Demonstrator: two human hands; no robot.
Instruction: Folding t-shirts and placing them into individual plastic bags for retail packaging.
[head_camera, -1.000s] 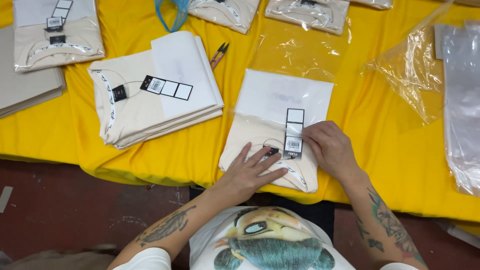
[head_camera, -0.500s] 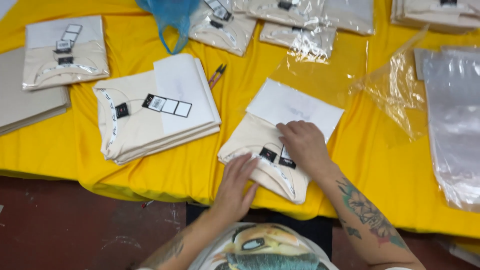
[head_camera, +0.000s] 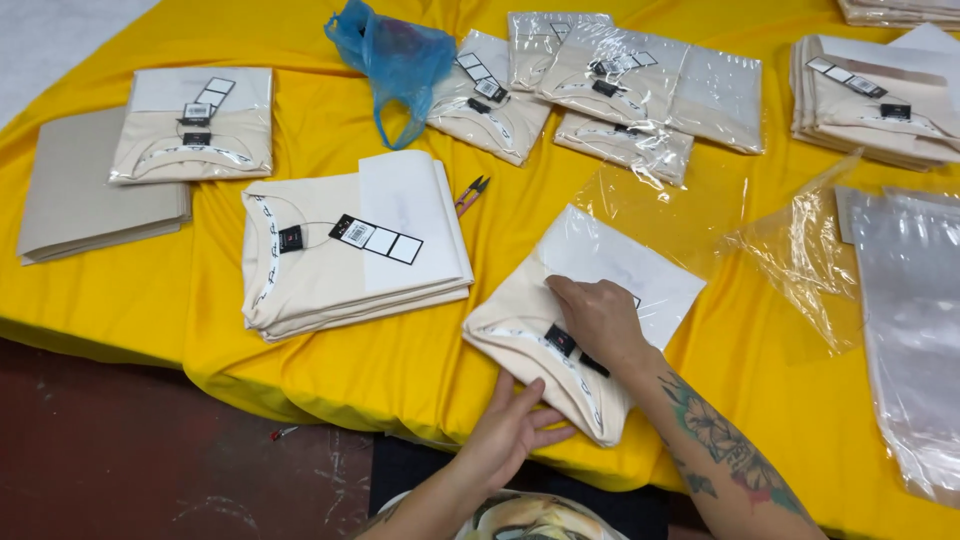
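Right hand (head_camera: 600, 318) flat, pressing soft folded cream cotton T-shirt (head_camera: 540, 330); left hand (head_camera: 512, 430) spread at its lower edge. Light, floppy; probably best gripped by folded edges.

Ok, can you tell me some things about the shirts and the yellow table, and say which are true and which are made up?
1. The right hand presses on the folded cream shirt. True.
2. The cloth over the table is green. False: it is yellow.
3. The crumpled blue plastic bag lies at the far side. True.
4. The left hand holds the small scissors. False: it touches the shirt's near edge; the scissors lie apart, beside the stack of folded cream shirts.
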